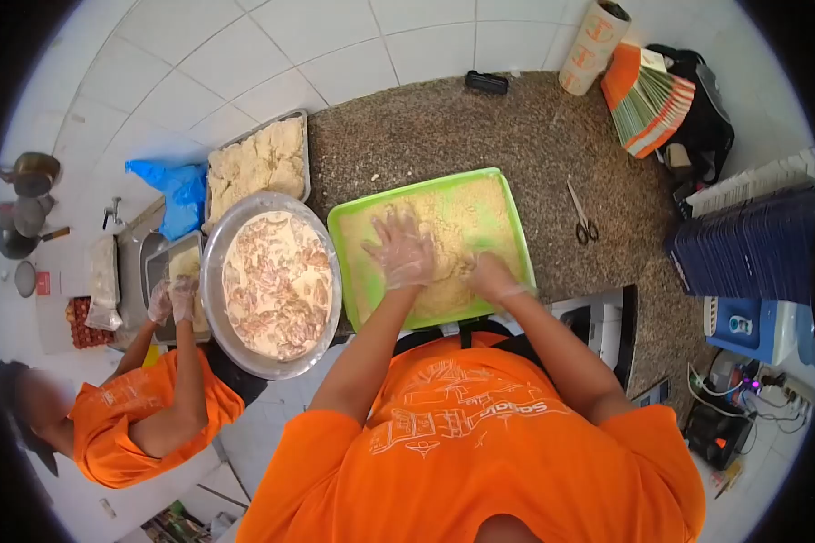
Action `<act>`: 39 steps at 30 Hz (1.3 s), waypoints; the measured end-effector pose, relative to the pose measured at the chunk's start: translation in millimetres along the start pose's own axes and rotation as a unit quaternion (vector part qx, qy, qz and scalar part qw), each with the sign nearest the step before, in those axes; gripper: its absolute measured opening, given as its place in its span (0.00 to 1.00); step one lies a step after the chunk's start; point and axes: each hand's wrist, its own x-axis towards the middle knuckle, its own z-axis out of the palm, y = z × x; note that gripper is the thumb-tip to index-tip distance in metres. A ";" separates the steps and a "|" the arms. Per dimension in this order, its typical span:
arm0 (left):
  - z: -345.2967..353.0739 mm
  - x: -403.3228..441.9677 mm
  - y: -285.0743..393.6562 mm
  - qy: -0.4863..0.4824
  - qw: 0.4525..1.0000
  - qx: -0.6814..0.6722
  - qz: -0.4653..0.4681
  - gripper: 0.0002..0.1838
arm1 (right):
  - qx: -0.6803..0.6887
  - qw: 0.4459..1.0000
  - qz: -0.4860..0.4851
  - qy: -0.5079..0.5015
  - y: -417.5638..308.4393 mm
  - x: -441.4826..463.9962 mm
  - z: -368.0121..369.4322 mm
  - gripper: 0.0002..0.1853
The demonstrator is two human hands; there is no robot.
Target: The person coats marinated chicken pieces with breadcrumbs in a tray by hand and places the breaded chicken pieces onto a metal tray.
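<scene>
Two hands [401,246] [492,278] in one green tray [453,315]

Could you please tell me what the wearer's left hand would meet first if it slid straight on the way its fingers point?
Probably the loose crumbs just ahead of the left hand, then the far rim of the green tray; depth is hard to judge from above.

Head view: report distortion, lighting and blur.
Head view: fisheye distortion, black corners, wall tiles bowing; head view: bright, fairly even light on the green tray; head view: right hand looks slightly smeared, left hand clearer.
</scene>
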 end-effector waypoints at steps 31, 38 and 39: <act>3.0 -52.1 -50.6 -0.065 0.966 -0.054 0.242 0.37 | 0.541 0.828 -0.119 -0.082 -283.1 249.5 -18.8 0.08; 14.7 -51.5 -56.8 -0.083 0.959 -0.131 0.238 0.39 | 0.300 0.937 -0.114 -0.136 -340.7 340.7 52.4 0.14; 14.6 -50.0 -57.0 -0.094 0.957 -0.142 0.236 0.40 | 0.297 0.938 -0.115 -0.138 -347.3 337.7 52.8 0.14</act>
